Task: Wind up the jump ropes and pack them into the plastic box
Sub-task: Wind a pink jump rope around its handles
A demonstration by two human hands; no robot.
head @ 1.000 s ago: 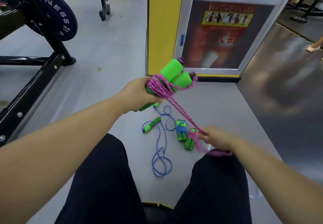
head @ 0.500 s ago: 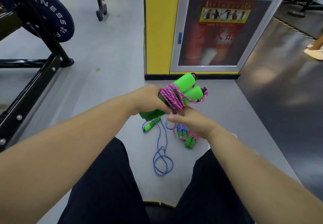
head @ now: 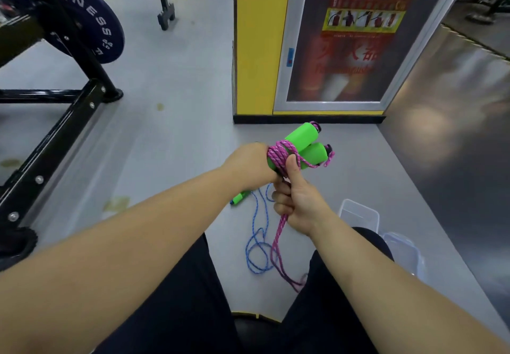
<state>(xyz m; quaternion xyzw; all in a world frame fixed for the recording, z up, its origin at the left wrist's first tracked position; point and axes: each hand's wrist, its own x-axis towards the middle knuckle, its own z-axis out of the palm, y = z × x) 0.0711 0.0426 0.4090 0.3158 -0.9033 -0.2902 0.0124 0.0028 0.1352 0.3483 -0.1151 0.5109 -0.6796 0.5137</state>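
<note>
On the grey gym floor (head: 179, 138), the pink jump rope (head: 277, 155) is partly wound round its green handles (head: 299, 137), which the left hand (head: 248, 163) grips. The right hand (head: 298, 204) is clenched on the trailing slack. A blue rope (head: 256, 210) lies unwound, and the plastic box (head: 358, 213) nearby appears ropeless, so most of the task seems left.

Your pink rope (head: 278, 155) sits part-wound round its green handles (head: 300, 135); the blue rope (head: 256, 254) lies loose, left of the clear plastic box (head: 369, 215).

Loose rope (head: 256, 232) on the floor (head: 176, 138) between the knees (head: 198, 260), plastic box (head: 358, 213) to its right
</note>
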